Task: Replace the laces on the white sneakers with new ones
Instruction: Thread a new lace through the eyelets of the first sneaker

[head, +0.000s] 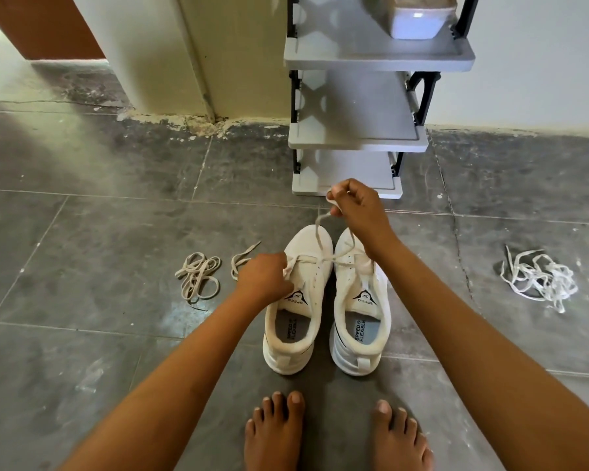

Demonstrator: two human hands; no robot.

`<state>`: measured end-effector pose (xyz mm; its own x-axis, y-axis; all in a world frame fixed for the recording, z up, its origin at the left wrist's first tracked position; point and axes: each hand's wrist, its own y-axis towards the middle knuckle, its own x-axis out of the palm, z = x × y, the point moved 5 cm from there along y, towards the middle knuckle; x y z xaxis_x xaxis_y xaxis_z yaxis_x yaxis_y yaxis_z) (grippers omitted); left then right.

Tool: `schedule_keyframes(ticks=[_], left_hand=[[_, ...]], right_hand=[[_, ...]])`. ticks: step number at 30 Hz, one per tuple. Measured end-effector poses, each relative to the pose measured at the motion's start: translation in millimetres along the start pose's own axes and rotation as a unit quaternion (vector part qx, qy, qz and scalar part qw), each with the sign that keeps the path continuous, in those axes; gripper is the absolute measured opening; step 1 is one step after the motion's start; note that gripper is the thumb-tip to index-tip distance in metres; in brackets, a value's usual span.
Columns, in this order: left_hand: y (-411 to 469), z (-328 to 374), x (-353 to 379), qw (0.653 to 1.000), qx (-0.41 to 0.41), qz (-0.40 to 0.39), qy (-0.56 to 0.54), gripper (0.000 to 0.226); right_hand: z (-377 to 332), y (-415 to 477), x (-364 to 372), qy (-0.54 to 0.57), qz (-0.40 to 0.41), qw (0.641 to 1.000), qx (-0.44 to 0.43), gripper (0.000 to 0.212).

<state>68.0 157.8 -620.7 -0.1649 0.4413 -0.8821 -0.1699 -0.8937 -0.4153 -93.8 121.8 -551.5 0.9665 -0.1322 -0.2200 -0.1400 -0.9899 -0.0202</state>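
Two white sneakers stand side by side on the grey tiled floor [99, 232], heels toward the person's bare feet [276, 430], so the open eyelet rows face up within easy reach. The work is on the left sneaker [296, 355]. A pale lace [317, 232] crosses its front eyelets and rises from there to the right hand [357, 212], which is lifted above the toes. That hand's fingers are pinched together on the lace end, likely to keep the strand taut and clear of the shoe. The left hand [262, 277] sits low at the outer side of the same sneaker, fingers curled on the lace where it meets the eyelets, probably steadying the shoe against the pull. The right sneaker [357, 351] looks unlaced, though the strand trails across its toe.

A loose bunch of beige laces [198, 277] lies on the floor to the left. A tangle of whiter laces [538, 277] lies well apart to the right, which keeps the two sets from mixing. Since the held lace matches the beige bunch in colour, it is probably an old one coming out, but this is not certain. A grey shoe rack [354, 141] stands against the wall behind
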Motion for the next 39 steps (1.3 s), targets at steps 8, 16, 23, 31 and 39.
schedule_keyframes(ticks=[8, 16, 23, 31, 39], left_hand=[[10, -14, 6, 0.995, 0.002, 0.102, 0.019, 0.018], [20, -35, -5, 0.992, -0.040, 0.038, -0.117, 0.029], [46, -91, -22, 0.981, -0.122, 0.112, -0.098, 0.025], [93, -81, 11, 0.991, -0.061, 0.111, -0.041, 0.022], [94, -80, 7, 0.994, -0.079, 0.080, -0.005, 0.017]], right_hand=[[-9, 10, -11, -0.093, 0.030, 0.995, -0.031, 0.018], [11, 0, -2, -0.210, 0.006, 0.978, -0.011, 0.024], [49, -23, 31, -0.343, -0.116, 0.932, -0.025, 0.018], [61, -5, 30, -0.324, -0.097, 0.941, -0.032, 0.012], [39, 1, 17, -0.230, -0.104, 0.967, -0.016, 0.019]])
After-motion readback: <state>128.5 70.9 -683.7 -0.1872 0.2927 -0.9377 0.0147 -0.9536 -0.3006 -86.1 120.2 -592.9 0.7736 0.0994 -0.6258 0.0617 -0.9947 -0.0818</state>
